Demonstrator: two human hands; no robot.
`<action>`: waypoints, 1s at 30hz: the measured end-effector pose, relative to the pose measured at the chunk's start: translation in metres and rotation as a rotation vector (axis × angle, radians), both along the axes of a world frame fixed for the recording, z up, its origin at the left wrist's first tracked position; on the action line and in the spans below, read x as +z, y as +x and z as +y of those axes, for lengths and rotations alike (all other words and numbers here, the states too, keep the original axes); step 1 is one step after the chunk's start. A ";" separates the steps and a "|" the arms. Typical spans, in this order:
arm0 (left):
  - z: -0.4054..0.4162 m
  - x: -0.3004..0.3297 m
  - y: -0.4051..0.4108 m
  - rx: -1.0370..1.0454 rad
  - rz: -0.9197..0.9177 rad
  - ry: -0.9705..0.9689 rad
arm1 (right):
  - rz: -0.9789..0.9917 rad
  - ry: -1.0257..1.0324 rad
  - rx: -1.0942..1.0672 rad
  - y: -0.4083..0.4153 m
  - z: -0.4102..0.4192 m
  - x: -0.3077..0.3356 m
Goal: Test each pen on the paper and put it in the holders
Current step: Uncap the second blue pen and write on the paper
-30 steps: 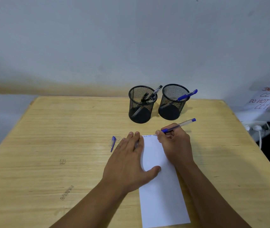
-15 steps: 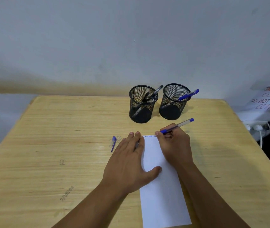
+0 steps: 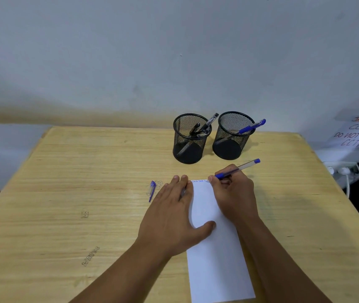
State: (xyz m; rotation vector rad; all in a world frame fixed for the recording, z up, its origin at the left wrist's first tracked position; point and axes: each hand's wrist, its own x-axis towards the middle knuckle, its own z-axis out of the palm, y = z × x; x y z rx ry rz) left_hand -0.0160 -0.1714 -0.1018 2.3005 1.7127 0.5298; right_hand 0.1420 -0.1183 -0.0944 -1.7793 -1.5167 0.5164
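Nearest the camera, a white strip of paper (image 3: 216, 259) is lying lengthwise on the wooden table (image 3: 65, 193), its far end reaching up between the two hands. The left hand (image 3: 174, 217) is lying flat with its fingers straight, the thumb pressing on the paper's left edge and the fingertips resting on the table beside the sheet; something thin and dark is showing under those fingers, but what it is cannot be told. The right hand (image 3: 235, 193) is resting on the right side of the sheet, its fingers curling round a blue pen (image 3: 237, 169) and pinching it low on the barrel. The pen's tip is hiding behind the fingers at the top edge of the paper, where a short line of blue writing (image 3: 199, 181) is showing, and its capped end is slanting up to the right.

Just left of the left hand, a blue pen cap (image 3: 152, 190) is lying on the table.

Farther back, two black mesh holders are standing side by side. The left holder (image 3: 189, 138) is containing dark pens, and the right holder (image 3: 232, 136) is containing one blue pen leaning right.
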 end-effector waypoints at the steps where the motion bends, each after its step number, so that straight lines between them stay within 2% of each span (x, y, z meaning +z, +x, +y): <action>1: 0.000 0.000 0.000 -0.002 0.002 -0.002 | 0.003 0.001 -0.002 0.000 0.000 0.000; 30: 0.000 0.000 -0.001 -0.007 -0.001 0.002 | 0.045 -0.035 -0.050 -0.002 -0.002 0.004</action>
